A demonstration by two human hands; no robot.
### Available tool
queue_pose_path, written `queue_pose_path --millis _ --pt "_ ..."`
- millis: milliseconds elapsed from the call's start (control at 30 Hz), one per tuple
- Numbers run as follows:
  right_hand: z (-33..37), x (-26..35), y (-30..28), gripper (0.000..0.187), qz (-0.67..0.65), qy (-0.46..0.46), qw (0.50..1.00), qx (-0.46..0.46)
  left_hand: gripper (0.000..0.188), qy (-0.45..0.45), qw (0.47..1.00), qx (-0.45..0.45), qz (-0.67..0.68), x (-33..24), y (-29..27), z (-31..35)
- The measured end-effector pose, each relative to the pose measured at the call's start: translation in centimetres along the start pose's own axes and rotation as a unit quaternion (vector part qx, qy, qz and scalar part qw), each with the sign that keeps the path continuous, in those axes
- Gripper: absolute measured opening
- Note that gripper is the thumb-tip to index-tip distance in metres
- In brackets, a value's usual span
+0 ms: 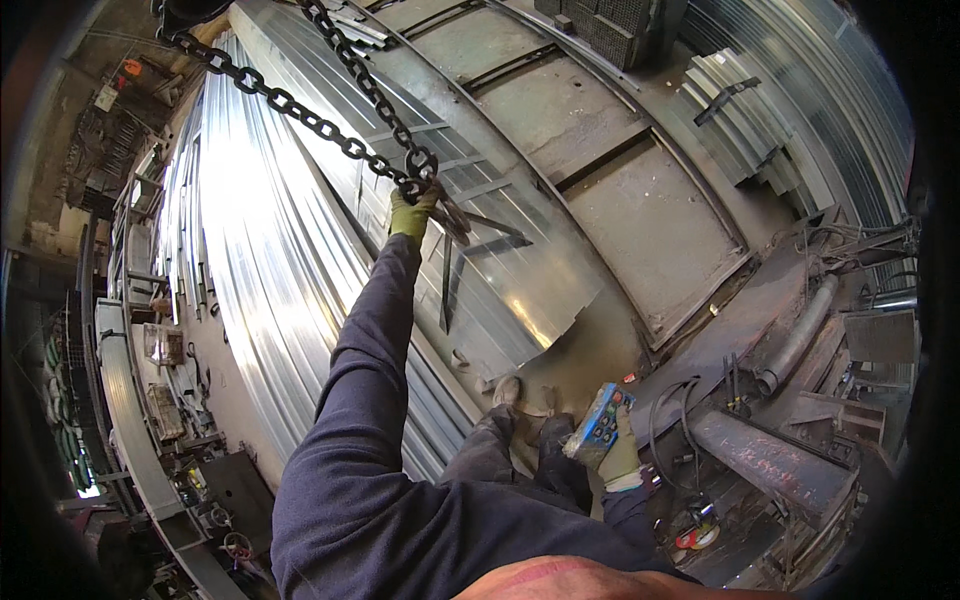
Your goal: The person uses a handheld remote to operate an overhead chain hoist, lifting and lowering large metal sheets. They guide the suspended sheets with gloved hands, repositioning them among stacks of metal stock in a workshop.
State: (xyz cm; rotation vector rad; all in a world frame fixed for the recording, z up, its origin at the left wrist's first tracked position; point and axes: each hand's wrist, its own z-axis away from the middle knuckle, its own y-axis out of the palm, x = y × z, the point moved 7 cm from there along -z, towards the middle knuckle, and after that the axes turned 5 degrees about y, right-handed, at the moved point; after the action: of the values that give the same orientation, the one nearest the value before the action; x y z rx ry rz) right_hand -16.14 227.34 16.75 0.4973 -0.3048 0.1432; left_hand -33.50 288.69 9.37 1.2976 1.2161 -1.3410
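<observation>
My left hand [412, 215], in a yellow-green glove, reaches far forward with its fingers closed around the lower end of a heavy dark chain [300, 122]. Two strands of the chain come down from above and meet at this hand. Just beside it hangs a brownish curved metal piece [453, 220], probably a hook, partly hidden by the glove. Low and close to my body, my right hand [622, 458], also gloved, grips a blue remote control [598, 425] with several round buttons facing up.
Long shiny metal profiles [255, 230] lie stacked under my left arm. Beside them is a flat metal sheet [510, 290] with dark angled bars on it. A rectangular steel frame [650, 240] lies on the right. Further right stand a rusty beam [770, 465] and a pipe [800, 335].
</observation>
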Motion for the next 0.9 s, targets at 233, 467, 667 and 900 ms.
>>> queue_pose_path --millis 233,467,667,900 --pt "-0.7 1.3 1.3 0.047 0.018 -0.014 1.000 0.013 0.055 -0.015 0.999 0.033 0.003 0.7 4.6 0.3" --pt "-0.1 2.1 2.0 0.051 0.007 0.020 1.000 -0.016 0.053 -0.018 0.998 0.059 0.033 2.3 9.6 -0.7" --pt "-0.9 3.1 3.1 0.046 0.001 -0.008 1.000 -0.009 0.037 -0.003 0.991 0.096 0.090 3.0 5.1 -0.3" --pt "-1.8 2.2 2.9 0.047 0.026 0.005 1.000 0.005 0.034 -0.029 0.993 0.069 0.087 4.2 -1.4 2.4"
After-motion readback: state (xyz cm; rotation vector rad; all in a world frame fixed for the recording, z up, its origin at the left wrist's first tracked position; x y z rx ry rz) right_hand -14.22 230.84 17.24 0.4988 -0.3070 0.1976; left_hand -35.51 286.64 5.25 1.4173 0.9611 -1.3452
